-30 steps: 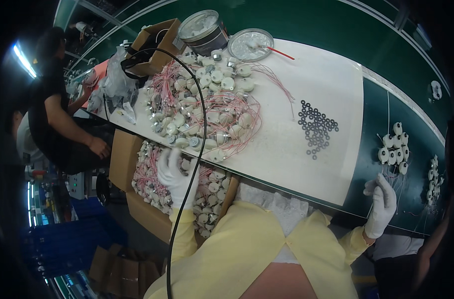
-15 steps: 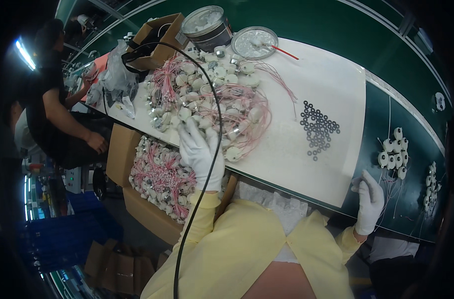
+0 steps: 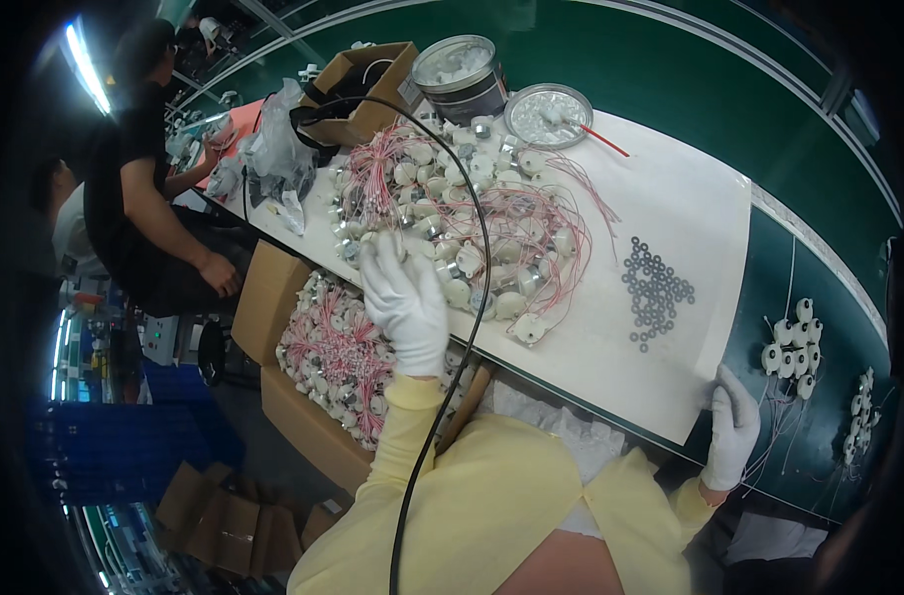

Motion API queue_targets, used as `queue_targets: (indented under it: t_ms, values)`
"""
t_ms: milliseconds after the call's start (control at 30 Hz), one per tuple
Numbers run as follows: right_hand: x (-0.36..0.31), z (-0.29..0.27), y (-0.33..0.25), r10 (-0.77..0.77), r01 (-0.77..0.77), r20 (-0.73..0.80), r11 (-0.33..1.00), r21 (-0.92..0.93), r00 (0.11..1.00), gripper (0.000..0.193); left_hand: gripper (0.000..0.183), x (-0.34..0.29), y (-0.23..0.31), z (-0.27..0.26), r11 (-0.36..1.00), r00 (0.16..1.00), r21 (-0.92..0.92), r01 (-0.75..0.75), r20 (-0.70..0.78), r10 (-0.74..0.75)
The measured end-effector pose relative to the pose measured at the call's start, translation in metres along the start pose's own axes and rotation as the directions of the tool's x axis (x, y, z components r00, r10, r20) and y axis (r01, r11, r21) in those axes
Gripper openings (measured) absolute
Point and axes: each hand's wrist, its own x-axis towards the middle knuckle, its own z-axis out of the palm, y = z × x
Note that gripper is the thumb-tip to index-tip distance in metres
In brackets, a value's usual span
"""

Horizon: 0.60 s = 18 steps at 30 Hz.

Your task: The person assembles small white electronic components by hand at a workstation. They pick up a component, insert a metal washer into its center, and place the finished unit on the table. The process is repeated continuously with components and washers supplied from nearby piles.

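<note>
My left hand (image 3: 407, 309), in a white glove, reaches to the near edge of a pile of small round white-and-silver parts with pink wires (image 3: 452, 213), which look like small motors. Its fingers stretch forward against the parts, and the thumb stands apart from them. My right hand (image 3: 733, 436), also gloved, rests by the near right edge of the white sheet, fingers outstretched, with nothing visible in it. Small dark rings (image 3: 656, 294) lie scattered on the sheet between the hands. Beyond my right hand, several round white parts (image 3: 793, 349) are grouped on the green tabletop.
Below the pile's near side stands an open carton (image 3: 318, 436) full of similar wired parts. A large tin (image 3: 462, 84), a lid with white paste (image 3: 549, 114) and a red stick are at the back. A black cable (image 3: 483, 258) arches across the view. A co-worker (image 3: 144, 188) sits left.
The whole view has shifted, moving the table rightward and down in the picture. My left hand has moved left along the pile's edge; my right hand stays by the sheet's corner.
</note>
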Motion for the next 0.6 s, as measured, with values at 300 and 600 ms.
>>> queue_targets:
  t_ms: [300,600]
  values:
    - [0.001,0.004,-0.003,-0.113,0.117,0.031,0.980,-0.162,0.993,0.031,0.053,0.012,0.019,0.023,0.924,0.955,-0.353,0.148,0.294,-0.040]
    - [0.003,0.004,-0.007,-0.126,0.136,0.061,0.971,-0.197,0.990,0.032,0.055,0.002,0.029,0.022,0.883,0.955,-0.467,0.040,0.277,0.103]
